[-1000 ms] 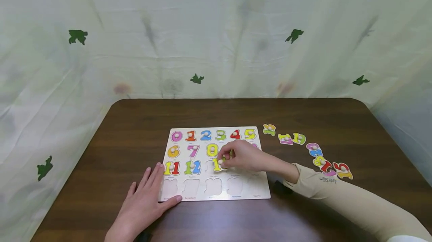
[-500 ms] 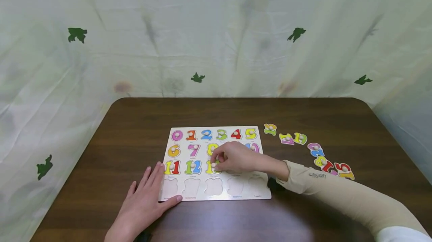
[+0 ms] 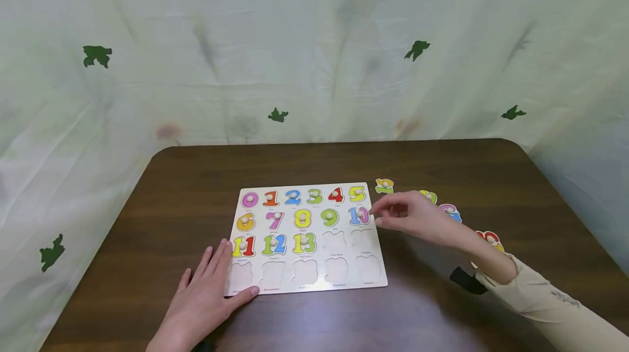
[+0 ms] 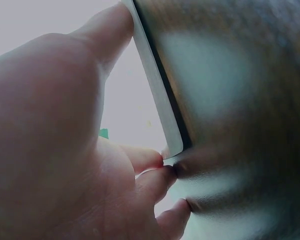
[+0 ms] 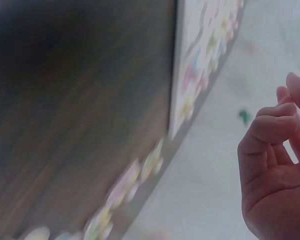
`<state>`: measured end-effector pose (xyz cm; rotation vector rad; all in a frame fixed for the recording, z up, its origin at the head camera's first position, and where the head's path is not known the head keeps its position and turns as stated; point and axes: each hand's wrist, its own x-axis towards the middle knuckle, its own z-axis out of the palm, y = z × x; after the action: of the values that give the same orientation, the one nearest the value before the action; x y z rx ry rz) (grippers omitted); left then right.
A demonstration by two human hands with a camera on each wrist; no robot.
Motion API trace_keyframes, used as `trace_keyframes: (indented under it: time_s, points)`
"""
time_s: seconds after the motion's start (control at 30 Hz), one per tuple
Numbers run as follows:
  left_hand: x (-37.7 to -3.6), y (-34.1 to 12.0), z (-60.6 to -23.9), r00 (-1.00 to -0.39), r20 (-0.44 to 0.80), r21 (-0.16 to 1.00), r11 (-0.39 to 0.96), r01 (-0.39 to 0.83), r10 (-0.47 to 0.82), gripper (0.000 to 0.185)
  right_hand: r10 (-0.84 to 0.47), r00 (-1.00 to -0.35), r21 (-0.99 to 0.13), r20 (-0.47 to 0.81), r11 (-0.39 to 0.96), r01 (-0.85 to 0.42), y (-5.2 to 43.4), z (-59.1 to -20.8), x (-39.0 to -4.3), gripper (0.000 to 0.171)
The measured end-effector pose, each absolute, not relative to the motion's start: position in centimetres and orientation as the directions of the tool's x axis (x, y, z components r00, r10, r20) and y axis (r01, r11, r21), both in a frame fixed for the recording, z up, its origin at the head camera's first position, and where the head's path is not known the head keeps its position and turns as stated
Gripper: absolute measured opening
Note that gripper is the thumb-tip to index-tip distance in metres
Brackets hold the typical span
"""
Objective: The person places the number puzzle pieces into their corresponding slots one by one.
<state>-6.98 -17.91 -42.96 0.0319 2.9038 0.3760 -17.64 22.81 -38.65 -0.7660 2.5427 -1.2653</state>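
Note:
A white number puzzle board (image 3: 316, 221) lies on the table, its top rows filled with knobbed number pieces. The 13 piece (image 3: 310, 243) sits in the third row, right of the 12 piece (image 3: 273, 243). Several shaped recesses after it and along the bottom row are bare. My left hand (image 3: 203, 292) rests flat at the board's near-left corner, thumb over the front edge, fingers along the left side; the board's edge (image 4: 160, 95) shows in the left wrist view. My right hand (image 3: 420, 218) is over the board's right edge, near the 10 piece (image 3: 355, 216), fingers loosely bent and holding nothing.
Loose number pieces lie right of the board: an orange-and-green one (image 3: 384, 186) by the far corner, a green-topped one (image 3: 429, 196), a pink-and-blue one (image 3: 450, 212) and a red-topped one (image 3: 491, 239). My right hand partly hides this row. A pale curtain (image 3: 314, 68) hangs behind the table (image 3: 206, 172).
My right hand set the 13 piece into its recess, let go of its knob and moved right past the board's edge. My left hand stayed on the corner; the view shifted slightly.

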Motion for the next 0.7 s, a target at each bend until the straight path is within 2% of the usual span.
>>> trace_keyframes:
  time_s: [0.23,0.47,0.7]
  points:
    - [-6.9,-18.2,-43.0,-0.975,-0.214,0.266,0.964,0.000,0.059,0.123,-0.410,-0.905,-0.757,0.110,0.555,-0.344,29.2,-37.7,-16.2,0.014]
    - [-7.0,-18.4,-43.3,-0.977,-0.204,0.261,0.965,0.013,0.069,0.124,-0.326,-0.944,-0.771,0.051,0.588,-0.245,34.3,-37.3,-14.5,0.017]
    - [-7.2,-18.3,-43.2,-0.976,-0.205,0.257,0.966,0.024,0.079,0.123,-0.305,-0.952,-0.697,0.003,0.683,-0.220,37.3,-38.5,-13.4,0.017]
